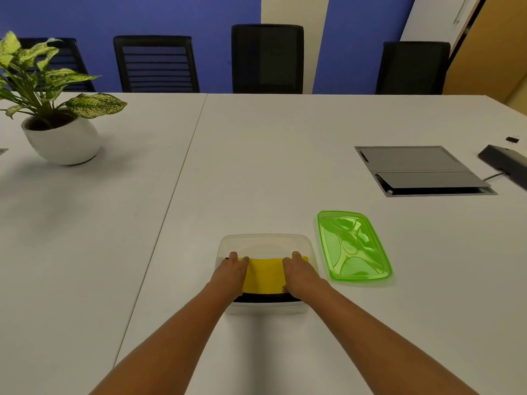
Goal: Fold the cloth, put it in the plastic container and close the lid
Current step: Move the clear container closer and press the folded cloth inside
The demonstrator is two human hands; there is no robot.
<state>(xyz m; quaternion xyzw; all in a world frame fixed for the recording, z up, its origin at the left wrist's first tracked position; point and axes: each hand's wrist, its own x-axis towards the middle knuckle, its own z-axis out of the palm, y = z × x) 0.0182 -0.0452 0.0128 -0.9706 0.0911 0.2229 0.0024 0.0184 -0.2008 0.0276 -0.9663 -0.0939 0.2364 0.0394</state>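
A folded yellow cloth (265,275) with a black underside lies inside the clear plastic container (265,240) near the table's front. My left hand (231,273) rests on the cloth's left end and my right hand (299,276) on its right end, both palms down and fingers on the fabric, pressing it into the container. The green translucent lid (353,246) lies flat on the table just right of the container, apart from it.
A potted plant in a white pot (61,141) stands at the far left. A grey cable hatch (419,169) is set in the table at the right, with a black device (504,161) beyond it. Black chairs (266,58) line the far edge.
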